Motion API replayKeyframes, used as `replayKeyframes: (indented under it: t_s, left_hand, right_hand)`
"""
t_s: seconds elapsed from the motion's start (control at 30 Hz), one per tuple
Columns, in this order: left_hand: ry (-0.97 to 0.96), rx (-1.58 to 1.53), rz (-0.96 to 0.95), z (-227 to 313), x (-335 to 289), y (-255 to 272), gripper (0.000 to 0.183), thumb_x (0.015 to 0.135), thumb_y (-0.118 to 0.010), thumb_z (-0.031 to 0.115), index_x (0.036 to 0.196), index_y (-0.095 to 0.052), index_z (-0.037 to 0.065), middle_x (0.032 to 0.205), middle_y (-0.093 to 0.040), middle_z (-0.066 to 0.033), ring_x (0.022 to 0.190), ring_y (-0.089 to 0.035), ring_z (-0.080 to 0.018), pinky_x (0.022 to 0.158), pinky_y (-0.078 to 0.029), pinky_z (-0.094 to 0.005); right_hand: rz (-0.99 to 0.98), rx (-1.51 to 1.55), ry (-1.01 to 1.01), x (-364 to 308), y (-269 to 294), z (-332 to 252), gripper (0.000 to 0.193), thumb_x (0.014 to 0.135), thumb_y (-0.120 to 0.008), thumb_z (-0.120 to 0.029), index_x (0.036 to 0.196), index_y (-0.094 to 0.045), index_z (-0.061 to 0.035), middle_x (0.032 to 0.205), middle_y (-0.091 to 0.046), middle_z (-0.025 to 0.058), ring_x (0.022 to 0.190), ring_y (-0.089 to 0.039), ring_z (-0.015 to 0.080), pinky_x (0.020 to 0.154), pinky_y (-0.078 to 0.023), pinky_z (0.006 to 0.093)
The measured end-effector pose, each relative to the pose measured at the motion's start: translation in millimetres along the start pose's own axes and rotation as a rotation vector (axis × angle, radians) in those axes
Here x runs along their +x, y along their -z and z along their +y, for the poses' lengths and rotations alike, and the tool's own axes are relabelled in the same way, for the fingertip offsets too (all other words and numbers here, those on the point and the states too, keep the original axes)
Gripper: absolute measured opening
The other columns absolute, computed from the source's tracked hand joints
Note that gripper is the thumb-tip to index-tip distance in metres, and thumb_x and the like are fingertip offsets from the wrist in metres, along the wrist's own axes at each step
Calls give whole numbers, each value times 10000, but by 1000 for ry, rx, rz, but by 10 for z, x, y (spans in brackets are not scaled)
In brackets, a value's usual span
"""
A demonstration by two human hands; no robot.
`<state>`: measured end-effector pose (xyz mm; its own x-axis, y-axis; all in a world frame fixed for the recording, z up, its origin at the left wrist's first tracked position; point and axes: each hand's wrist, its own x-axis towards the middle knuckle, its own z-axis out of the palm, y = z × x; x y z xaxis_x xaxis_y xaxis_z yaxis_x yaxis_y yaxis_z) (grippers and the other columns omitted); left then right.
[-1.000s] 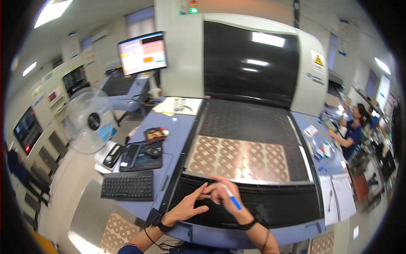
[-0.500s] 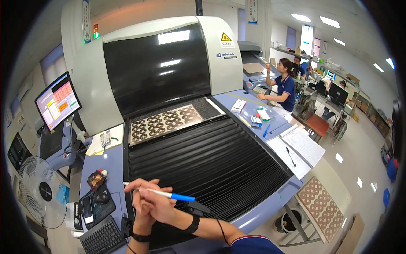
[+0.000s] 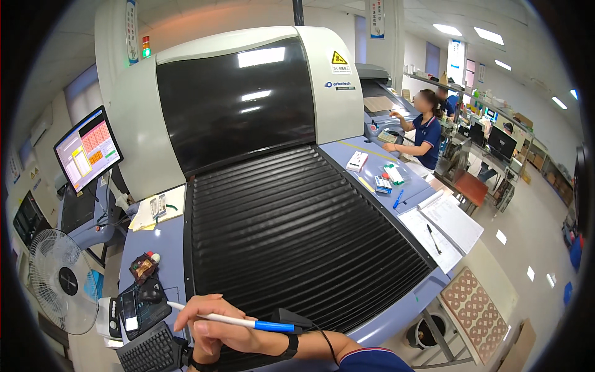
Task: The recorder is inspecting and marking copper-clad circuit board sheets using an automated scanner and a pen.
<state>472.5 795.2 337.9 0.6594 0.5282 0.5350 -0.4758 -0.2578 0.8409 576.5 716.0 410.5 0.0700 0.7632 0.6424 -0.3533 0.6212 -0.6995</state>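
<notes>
My right hand (image 3: 232,332) is closed around a white pen with a blue end (image 3: 273,326), low in the picture. The pen lies nearly level across the fingers, its white end toward the left. Beneath it is my left hand (image 3: 203,354), mostly covered by the right one, so its fingers cannot be made out. Both hands are over the near left part of a ribbed black bellows cover (image 3: 297,242) in front of a large white machine (image 3: 338,93) with a dark hood. A keyboard (image 3: 149,350) and a black mouse (image 3: 150,291) are just left of my hands.
Left stand a monitor (image 3: 90,149) and a fan (image 3: 67,282). On the right ledge lie a small box (image 3: 383,185), a blue pen (image 3: 398,199) and an open notebook (image 3: 455,220). A patterned copper panel (image 3: 474,313) leans lower right. A co-worker (image 3: 426,133) sits beyond.
The patterned panel on the machine bed has gone out of sight, and the bellows cover now reaches the hood. My hands have moved slightly down, the right now covering more of the left.
</notes>
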Motion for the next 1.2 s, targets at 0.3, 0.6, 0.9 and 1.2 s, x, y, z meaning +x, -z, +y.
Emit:
replayKeyframes:
  t_s: [0.3,0.6,0.9,1.2]
  left_hand:
    - [-46,-163,-543,375,398,-38,811,926,-416,710,1272,-472,-22,1217,-592,-226,1070,-629,-288,915,-505,-433]
    - [111,-158,-228,516,276,-243,849,824,-604,676,1241,-468,-50,1056,-603,-227,916,-635,-351,797,-540,-461]
    - [-121,-318,-235,-122,110,147,890,816,-510,786,1050,-489,-73,784,-619,-197,607,-662,-329,554,-589,-425]
    - [135,-92,9,265,218,-257,1049,769,-302,921,1077,-520,-58,885,-647,-232,773,-695,-334,709,-607,-424]
  right_hand:
    - [-85,69,-105,-58,58,-63,371,930,-540,-316,1154,-620,-31,847,-631,67,797,-591,161,801,-453,298]
    - [-230,-172,-187,-56,-8,100,593,874,-681,-475,1268,-550,-51,1164,-672,130,1025,-658,212,854,-528,363]
    - [-145,-604,-45,-78,-87,233,444,948,-595,-388,1233,-578,-48,1020,-676,130,925,-667,210,759,-535,315]
    - [-50,-1039,-247,-49,-40,256,315,1010,-518,-283,1214,-611,-61,895,-673,100,914,-644,205,836,-501,307]
